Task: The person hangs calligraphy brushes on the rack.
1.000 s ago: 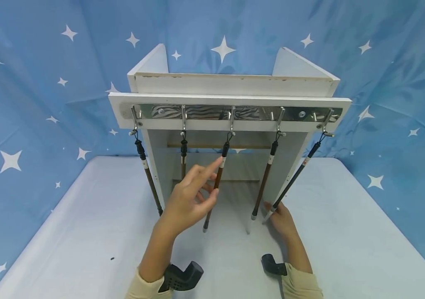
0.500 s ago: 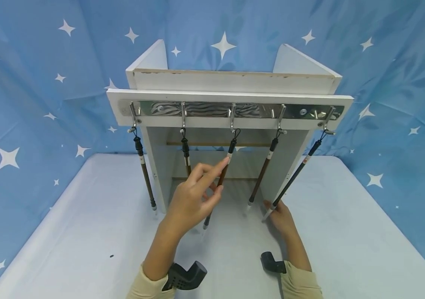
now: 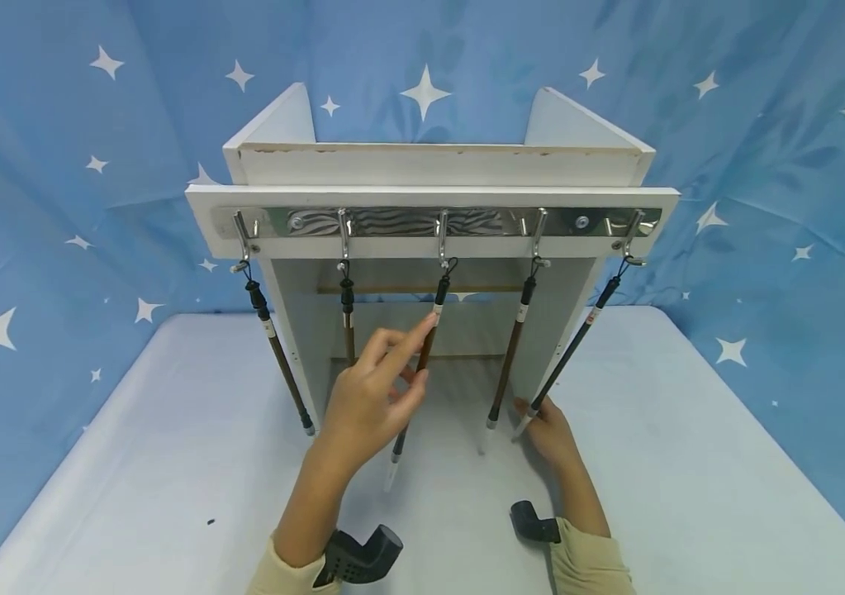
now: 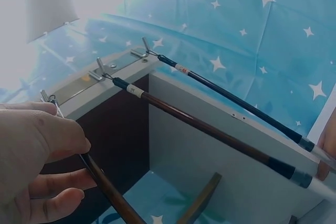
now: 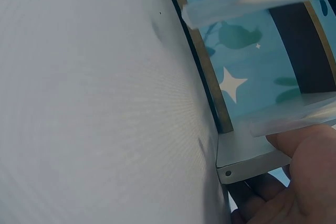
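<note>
Calligraphy brushes hang by cord loops from metal hooks on the front board of a white wooden stand [image 3: 437, 169]. My left hand [image 3: 366, 401] holds the middle brush [image 3: 442, 289] by its upper handle, index fingertip at the white label and thumb lower down. In the left wrist view, part of that brush's handle [image 4: 107, 187] is hidden behind the fingers. Low on the stand's right side panel [image 3: 559, 310], my right hand [image 3: 552, 434] grips the edge. The right wrist view puts the thumb [image 5: 294, 139] inside the panel and darker fingers outside, beside a brush's clear cap [image 5: 283, 121].
Other brushes hang at the far left [image 3: 281, 355], left of centre [image 3: 348, 318], right of centre [image 3: 513, 351] and far right [image 3: 574, 343]. The stand rests on a white-covered table [image 3: 192, 430]. A blue star-patterned cloth [image 3: 43, 190] hangs behind. A small dark speck [image 3: 211, 521] lies left.
My left hand and the middle brush's upper end have shifted slightly right relative to the hook. The outer brushes swing a little. My right hand stays at the panel; the view shifts slightly.
</note>
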